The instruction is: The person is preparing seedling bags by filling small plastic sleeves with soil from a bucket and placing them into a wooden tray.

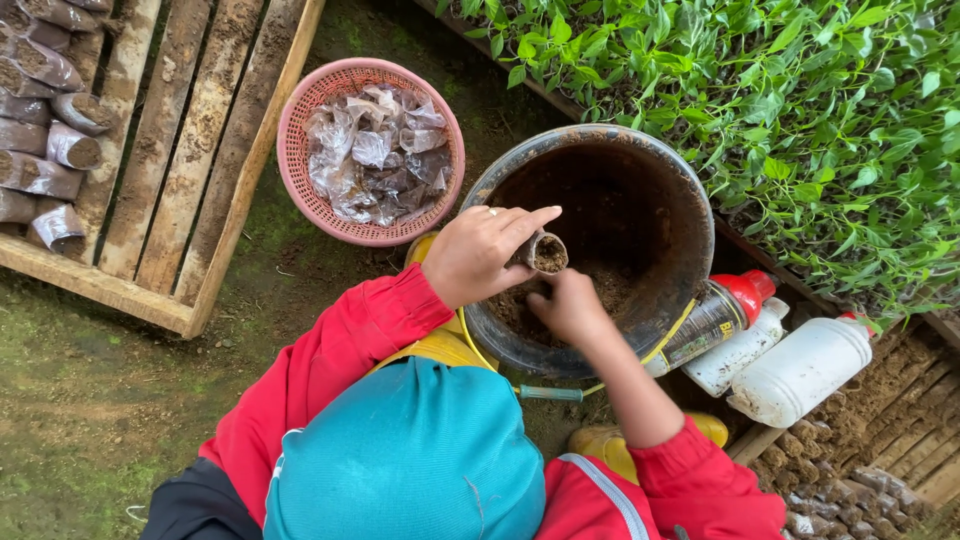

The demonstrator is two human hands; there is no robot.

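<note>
The left hand (478, 252) gripped a small soil-filled bag (545, 254) over the bucket (690, 215); the right hand (568, 305), closed on soil, would best press it down firmly, bag upright

A person crouches over a round dark plastic bucket (690, 250) holding soil. The left hand (480, 252) holds a small soil-filled plastic bag (546, 254) above the soil, the right hand (568, 305) just below it. Left of the bucket sits a pink woven plastic basket (300, 115) of empty clear bags (378, 152). Farther left, filled bags (45, 120) lie on a slatted wooden pallet (190, 130). Right of the bucket lie a red-capped bottle (722, 315) and a white plastic jug (805, 368), with leafy green seedlings (800, 110) behind.
</note>
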